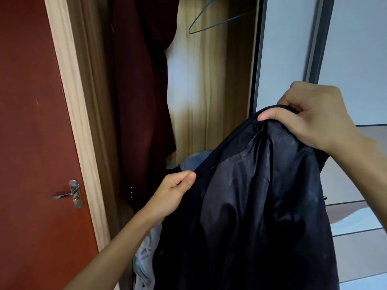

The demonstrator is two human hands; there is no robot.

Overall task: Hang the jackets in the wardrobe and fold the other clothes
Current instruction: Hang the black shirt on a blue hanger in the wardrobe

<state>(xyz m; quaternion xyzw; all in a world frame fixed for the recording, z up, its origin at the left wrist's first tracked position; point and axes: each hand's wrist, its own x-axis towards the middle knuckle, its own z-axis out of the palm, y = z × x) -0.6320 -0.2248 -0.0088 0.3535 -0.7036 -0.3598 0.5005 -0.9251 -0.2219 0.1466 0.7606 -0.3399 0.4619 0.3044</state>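
A dark navy jacket [257,206] with a shiny lining hangs in front of the open wardrobe [209,91]. My right hand [314,118] grips its collar at the top, thumb over the edge. My left hand [173,191] pinches the jacket's left front edge lower down. A dark maroon garment [138,91] hangs inside the wardrobe on the left. An empty wire hanger [211,21] hangs at the upper right of the wardrobe. Light blue clothes [146,258] lie low in the wardrobe, partly hidden behind the jacket.
A red door [31,132] with a metal handle [69,194] stands to the left of the wardrobe frame. A pale sliding wardrobe door [287,49] is to the right. A light surface [356,222] shows at the lower right.
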